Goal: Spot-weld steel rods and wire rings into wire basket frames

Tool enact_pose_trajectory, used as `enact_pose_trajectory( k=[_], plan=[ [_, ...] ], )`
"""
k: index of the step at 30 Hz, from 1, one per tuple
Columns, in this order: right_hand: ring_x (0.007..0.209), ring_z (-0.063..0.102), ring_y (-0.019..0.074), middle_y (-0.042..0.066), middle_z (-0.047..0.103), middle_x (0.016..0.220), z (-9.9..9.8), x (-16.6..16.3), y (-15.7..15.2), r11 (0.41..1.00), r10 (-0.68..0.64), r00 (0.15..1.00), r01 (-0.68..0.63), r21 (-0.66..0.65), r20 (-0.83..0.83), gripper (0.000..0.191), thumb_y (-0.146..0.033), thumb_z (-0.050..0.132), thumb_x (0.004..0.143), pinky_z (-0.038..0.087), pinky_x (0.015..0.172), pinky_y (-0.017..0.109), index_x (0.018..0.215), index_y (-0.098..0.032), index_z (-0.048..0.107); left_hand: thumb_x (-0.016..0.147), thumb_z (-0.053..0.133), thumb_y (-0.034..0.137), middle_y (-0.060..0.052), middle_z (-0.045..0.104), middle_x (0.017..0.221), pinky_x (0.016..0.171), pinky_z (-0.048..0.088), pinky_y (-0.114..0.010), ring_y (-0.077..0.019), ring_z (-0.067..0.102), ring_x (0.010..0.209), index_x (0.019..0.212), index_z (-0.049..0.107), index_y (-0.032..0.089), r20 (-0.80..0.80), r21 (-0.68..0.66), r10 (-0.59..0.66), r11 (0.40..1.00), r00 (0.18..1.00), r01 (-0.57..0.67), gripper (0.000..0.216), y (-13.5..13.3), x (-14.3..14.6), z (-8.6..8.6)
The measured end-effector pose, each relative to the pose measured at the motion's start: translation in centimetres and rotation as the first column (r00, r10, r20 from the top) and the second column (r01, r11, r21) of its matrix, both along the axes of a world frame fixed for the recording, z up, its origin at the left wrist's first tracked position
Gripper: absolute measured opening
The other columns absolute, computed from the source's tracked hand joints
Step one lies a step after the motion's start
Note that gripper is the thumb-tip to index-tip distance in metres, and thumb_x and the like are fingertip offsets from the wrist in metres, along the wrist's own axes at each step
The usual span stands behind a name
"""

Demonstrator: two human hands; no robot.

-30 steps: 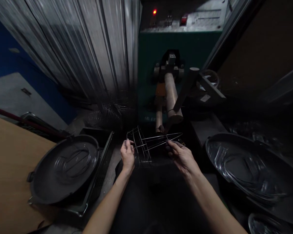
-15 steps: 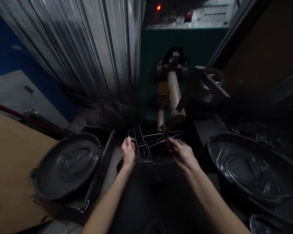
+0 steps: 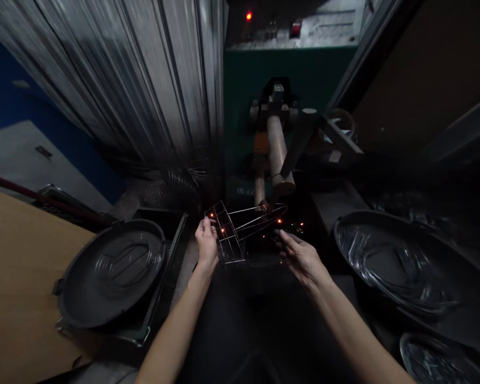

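Observation:
My left hand (image 3: 207,243) is closed on the left edge of a small wire frame (image 3: 234,232), a grid of thin metal rods tapering to the right. Its narrow end sits under the copper electrode arm (image 3: 278,154) of a green welding machine (image 3: 288,69). Small orange sparks glow on and around the frame. My right hand (image 3: 300,256) reaches toward the narrow end, fingers partly curled and loosely apart just below the wires; whether they touch the wires I cannot tell.
A round dark pan (image 3: 112,272) holding wire rings rests on a crate at the left, beside a wooden board (image 3: 16,277). A larger pan (image 3: 400,266) of wire pieces stands at the right. Coiled wire parts (image 3: 172,186) lie behind, against corrugated metal sheeting (image 3: 124,80).
The wire frame has moved up slightly under the electrode, and sparks now show on it. My right hand has come off the narrow end and sits a little lower.

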State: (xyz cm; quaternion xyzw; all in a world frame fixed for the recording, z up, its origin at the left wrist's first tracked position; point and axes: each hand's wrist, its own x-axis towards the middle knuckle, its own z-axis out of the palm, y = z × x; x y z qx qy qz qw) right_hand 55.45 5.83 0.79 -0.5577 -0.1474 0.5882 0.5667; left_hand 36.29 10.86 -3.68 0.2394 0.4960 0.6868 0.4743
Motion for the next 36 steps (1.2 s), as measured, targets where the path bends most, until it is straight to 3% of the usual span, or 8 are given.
enact_pose_trajectory(
  k=[11,14,17,20,24,29,32,36],
  plan=[
    [0.053,0.054,0.0099,0.002,0.062,0.065,0.8,-0.1,-2.4,0.995,0.090,0.980,-0.097,0.031,0.179,0.032,-0.035,0.082,0.051,0.039,0.042,0.018,0.072,-0.015,0.068,0.079,0.054,0.052,0.007,0.031,0.050,0.039,0.019,-0.015,-0.0030,0.027,0.042,0.066,0.050,0.015,-0.105,0.003,0.020,1.000,0.994,-0.019,0.040,0.5,-0.2,1.3],
    [0.058,0.058,0.0145,0.003,0.063,0.064,2.3,-1.3,-3.9,0.924,0.268,0.814,-0.369,0.102,0.515,0.029,-0.043,0.072,0.067,0.046,0.054,0.024,0.076,-0.016,0.069,0.085,0.044,0.052,0.007,0.028,0.050,0.040,0.020,-0.017,-0.0048,0.026,0.041,0.069,0.048,0.017,-0.268,0.034,0.005,0.999,0.964,0.004,0.039,-1.0,-0.4,0.9],
    [0.077,0.062,0.0200,0.006,0.069,0.081,3.6,-2.3,-3.6,0.839,0.203,0.592,-0.515,0.173,0.780,0.024,-0.040,0.061,0.077,0.047,0.075,0.031,0.083,-0.019,0.070,0.088,0.040,0.049,0.006,0.031,0.049,0.042,0.024,-0.020,-0.0069,0.028,0.041,0.073,0.050,0.018,-0.418,0.055,-0.032,0.997,0.908,0.061,0.036,-4.1,-0.3,-0.7],
    [0.089,0.061,0.0233,0.007,0.069,0.091,3.4,-2.2,-1.2,0.816,0.215,0.468,-0.568,0.106,0.857,0.025,-0.039,0.056,0.079,0.043,0.085,0.035,0.084,-0.019,0.070,0.085,0.047,0.043,0.002,0.044,0.053,0.052,0.036,-0.023,-0.0098,0.041,0.048,0.069,0.056,0.018,-0.582,0.117,-0.127,0.964,0.803,0.238,0.031,-7.2,-0.4,-3.1],
    [0.075,0.060,0.0201,0.004,0.067,0.078,0.9,-1.1,0.7,0.816,0.373,0.603,-0.575,0.060,0.705,0.032,-0.048,0.055,0.078,0.045,0.070,0.030,0.081,-0.018,0.067,0.073,0.064,0.040,-0.006,0.062,0.075,0.089,0.039,-0.039,-0.0200,0.057,0.081,0.071,0.065,0.021,-0.789,0.167,-0.272,0.767,0.550,0.619,0.020,-8.9,-1.6,-5.1],
    [0.074,0.058,0.0185,0.001,0.066,0.077,-3.7,-0.6,-2.8,0.816,0.383,0.662,-0.569,0.099,0.645,0.023,-0.043,0.059,0.077,0.043,0.071,0.027,0.080,-0.022,0.068,0.077,0.056,0.054,-0.012,0.063,0.102,0.093,0.040,-0.040,-0.0240,0.057,0.101,0.100,0.063,0.018,-0.247,-0.050,-0.286,0.958,0.926,0.282,0.043,-7.8,-3.3,-4.6],
    [0.078,0.058,0.0210,0.001,0.067,0.084,-6.4,-1.1,-6.4,0.841,0.319,0.600,-0.536,0.072,0.734,0.017,-0.037,0.060,0.077,0.043,0.079,0.033,0.085,-0.026,0.070,0.084,0.048,0.052,-0.012,0.066,0.084,0.075,0.048,-0.033,-0.0196,0.062,0.079,0.094,0.061,0.011,0.307,-0.265,-0.308,0.881,0.901,0.391,0.043,-6.4,-2.7,-3.4],
    [0.084,0.058,0.0247,0.003,0.068,0.089,-7.8,-0.1,-11.2,0.804,0.333,0.526,-0.592,0.056,0.783,0.018,-0.034,0.059,0.079,0.042,0.082,0.037,0.093,-0.032,0.071,0.084,0.055,0.034,0.001,0.055,0.053,0.055,0.043,-0.020,-0.0087,0.053,0.049,0.081,0.059,0.012,0.451,-0.356,-0.120,0.884,0.884,0.301,0.022,-5.8,-0.8,-2.2]
  ],
)
